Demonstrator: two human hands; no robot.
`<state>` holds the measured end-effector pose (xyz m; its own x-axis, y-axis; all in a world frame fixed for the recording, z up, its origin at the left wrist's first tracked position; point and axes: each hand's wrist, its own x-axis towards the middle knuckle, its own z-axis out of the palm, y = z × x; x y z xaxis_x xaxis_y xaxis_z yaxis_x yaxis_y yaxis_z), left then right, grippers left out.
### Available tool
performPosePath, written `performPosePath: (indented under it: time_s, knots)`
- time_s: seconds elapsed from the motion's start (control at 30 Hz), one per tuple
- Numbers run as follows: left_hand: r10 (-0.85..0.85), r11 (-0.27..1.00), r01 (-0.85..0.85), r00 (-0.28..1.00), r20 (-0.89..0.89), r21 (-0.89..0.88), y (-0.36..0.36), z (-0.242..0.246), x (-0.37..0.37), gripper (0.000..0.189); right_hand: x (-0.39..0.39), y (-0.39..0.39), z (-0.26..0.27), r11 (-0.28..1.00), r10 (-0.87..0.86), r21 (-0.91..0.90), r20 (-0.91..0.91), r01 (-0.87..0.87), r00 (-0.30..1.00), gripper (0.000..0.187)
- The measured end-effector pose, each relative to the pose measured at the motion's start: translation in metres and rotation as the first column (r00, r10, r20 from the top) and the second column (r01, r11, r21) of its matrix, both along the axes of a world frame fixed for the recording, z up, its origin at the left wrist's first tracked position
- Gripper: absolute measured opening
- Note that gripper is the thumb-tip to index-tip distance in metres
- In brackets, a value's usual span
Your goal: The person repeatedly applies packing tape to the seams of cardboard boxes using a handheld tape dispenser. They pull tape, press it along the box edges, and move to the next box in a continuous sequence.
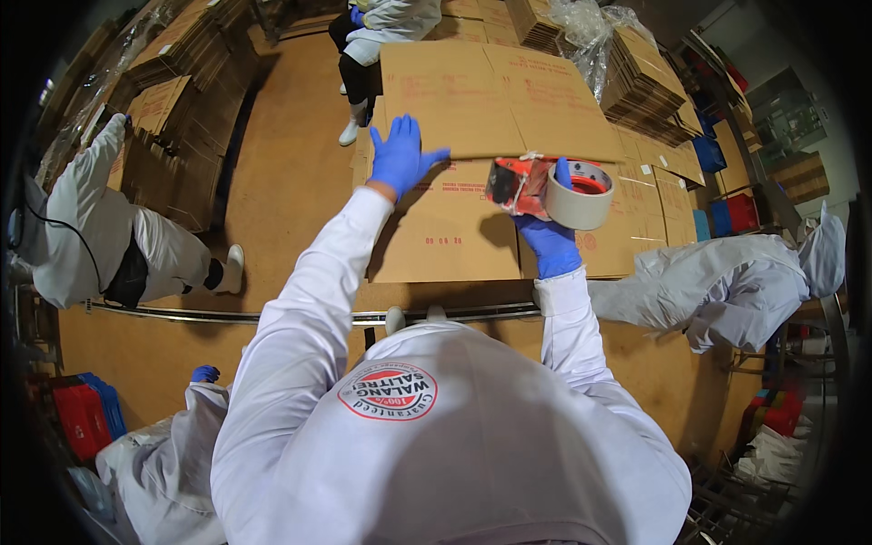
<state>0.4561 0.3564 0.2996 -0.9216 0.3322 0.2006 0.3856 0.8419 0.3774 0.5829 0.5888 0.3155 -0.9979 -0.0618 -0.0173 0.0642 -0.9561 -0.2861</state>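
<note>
My left hand [403,155], in a blue glove, lies with fingers spread at the left edge of a cardboard flap [456,88]. It seems to press on the board, though contact is hard to confirm. In my blue-gloved right hand [548,245] is a red tape dispenser [521,185], carrying a wide roll of pale tape [579,204]. The dispenser is over the seam between the far flap and the nearer cardboard panel [443,238], which bears red print. My right palm and some fingers are hidden behind the tape roll.
Stacks of flattened cartons stand at the left [163,109] and back right [640,82]. Clear plastic wrap [586,27] hangs over the latter. People in white are on both sides, behind and ahead. A metal floor rail [225,315] crosses near my boots.
</note>
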Motion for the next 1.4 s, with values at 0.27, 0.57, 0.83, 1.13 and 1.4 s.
performPosePath:
  time_s: [0.27,0.57,0.83,1.13,1.4]
  knots:
    - [-0.083,0.997,0.082,0.995,0.057,0.012,-0.011,0.005,0.089,0.112,-0.026,0.01,0.024,-0.099,0.025,0.719,-0.69,0.688,0.724,0.028]
    - [-0.166,0.986,0.165,0.971,0.171,0.025,0.01,-0.014,0.109,0.125,-0.177,-0.011,-0.049,0.241,-0.095,0.922,-0.289,0.304,0.952,0.031]
    - [-0.174,0.98,0.161,0.979,0.104,0.119,0.018,-0.031,0.104,0.122,-0.093,-0.004,-0.04,-0.187,0.079,0.806,-0.558,0.562,0.826,0.027]
    - [-0.179,0.983,0.172,0.976,0.123,0.066,-0.01,-0.017,0.108,0.122,-0.117,-0.003,-0.029,-0.06,-0.018,0.997,0.039,-0.04,0.999,0.023]
    - [-0.183,0.983,0.186,0.962,0.201,0.008,-0.048,0.015,0.107,0.126,0.017,0.019,-0.004,0.951,-0.018,0.304,0.229,-0.054,0.973,0.032]
